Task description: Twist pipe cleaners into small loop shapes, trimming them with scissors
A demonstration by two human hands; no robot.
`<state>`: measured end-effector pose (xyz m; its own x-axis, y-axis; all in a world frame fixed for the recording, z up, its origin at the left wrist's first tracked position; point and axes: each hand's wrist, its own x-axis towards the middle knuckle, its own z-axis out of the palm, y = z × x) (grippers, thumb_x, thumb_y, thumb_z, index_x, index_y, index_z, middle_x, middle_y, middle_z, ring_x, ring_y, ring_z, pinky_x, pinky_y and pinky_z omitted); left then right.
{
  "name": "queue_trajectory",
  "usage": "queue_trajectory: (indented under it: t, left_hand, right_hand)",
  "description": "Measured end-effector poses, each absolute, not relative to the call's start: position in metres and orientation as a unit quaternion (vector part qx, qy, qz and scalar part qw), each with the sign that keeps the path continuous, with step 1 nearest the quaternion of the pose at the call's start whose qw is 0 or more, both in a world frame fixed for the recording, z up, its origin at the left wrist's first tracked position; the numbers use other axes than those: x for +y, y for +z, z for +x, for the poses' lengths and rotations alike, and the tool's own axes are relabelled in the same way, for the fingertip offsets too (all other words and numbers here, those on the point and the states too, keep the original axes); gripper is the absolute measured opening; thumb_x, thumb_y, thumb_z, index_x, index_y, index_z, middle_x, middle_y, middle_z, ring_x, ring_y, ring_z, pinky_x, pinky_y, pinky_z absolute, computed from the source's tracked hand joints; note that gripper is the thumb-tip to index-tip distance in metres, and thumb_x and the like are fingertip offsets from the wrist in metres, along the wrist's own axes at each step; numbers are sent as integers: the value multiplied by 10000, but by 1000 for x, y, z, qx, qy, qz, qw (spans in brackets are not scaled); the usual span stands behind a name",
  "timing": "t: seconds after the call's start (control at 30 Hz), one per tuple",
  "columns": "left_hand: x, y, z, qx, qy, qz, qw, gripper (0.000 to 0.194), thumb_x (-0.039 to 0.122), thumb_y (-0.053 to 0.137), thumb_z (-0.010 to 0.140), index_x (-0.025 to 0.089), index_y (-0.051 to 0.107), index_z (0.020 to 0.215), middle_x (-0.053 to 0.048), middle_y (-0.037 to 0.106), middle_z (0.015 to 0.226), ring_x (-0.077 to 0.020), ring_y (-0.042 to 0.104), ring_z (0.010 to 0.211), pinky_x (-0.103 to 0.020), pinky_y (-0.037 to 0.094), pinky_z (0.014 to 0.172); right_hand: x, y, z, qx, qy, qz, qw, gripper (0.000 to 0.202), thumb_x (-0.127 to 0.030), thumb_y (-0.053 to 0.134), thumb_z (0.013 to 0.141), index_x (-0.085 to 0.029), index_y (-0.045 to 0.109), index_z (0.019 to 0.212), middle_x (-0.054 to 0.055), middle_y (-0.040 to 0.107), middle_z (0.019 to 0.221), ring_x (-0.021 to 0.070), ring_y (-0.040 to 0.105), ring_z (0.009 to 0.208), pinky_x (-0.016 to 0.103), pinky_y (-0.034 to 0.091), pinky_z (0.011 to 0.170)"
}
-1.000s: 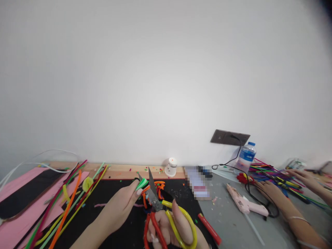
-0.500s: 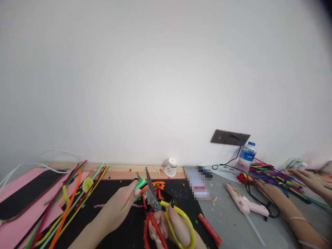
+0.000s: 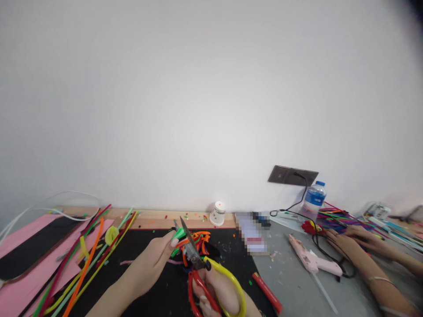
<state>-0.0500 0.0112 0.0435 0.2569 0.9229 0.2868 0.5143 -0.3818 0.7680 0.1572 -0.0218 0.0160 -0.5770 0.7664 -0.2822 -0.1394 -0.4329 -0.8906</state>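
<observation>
A few green strips (image 3: 179, 234) are pinched between the thumb and fingers of the left hand (image 3: 153, 259), and a pair of scissors (image 3: 198, 263) with red and yellow handles is grasped in the right hand (image 3: 220, 288). The blades are held parted and aimed at eleven o'clock, with the strips placed close to the tips; whether the strips are touched by the steel cannot be told. From the scissors' pivot, the left hand is seen at nine o'clock and the right hand at five. At twelve o'clock, a heap of orange, green and dark pieces (image 3: 204, 237) is partly hidden by the blades on a black mat (image 3: 145, 237). A paper cup (image 3: 217, 214) is stood upside down at one o'clock, long coloured stems (image 3: 86, 267) are spread at nine, well past the left hand, a red tube (image 3: 267, 291) is laid at four, and a pink glue gun (image 3: 311, 261) is laid at three.
</observation>
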Motion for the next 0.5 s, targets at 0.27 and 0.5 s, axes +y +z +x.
queue_trajectory:
  t: [0.27, 0.5]
  left_hand:
    - [9, 54, -47, 476, 356, 764, 249, 419, 386, 260, 878, 221, 536, 1147, -53, 678, 922, -215, 601, 892, -326, 459, 806]
    - [9, 52, -48, 477, 334, 776, 242, 416, 394, 253, 882, 215, 520, 1147, -67, 667, 920, -229, 582, 938, -340, 432, 847]
  right_hand:
    - [-26, 37, 155, -470, 764, -338, 284, 547, -676, 414, 746, -156, 441, 578, -88, 355, 372, 21, 272, 226, 148, 234, 260]
    - [-18, 24, 158, -495, 760, -254, 335, 530, -656, 391, 773, -176, 404, 547, -114, 285, 318, 24, 213, 190, 146, 232, 223]
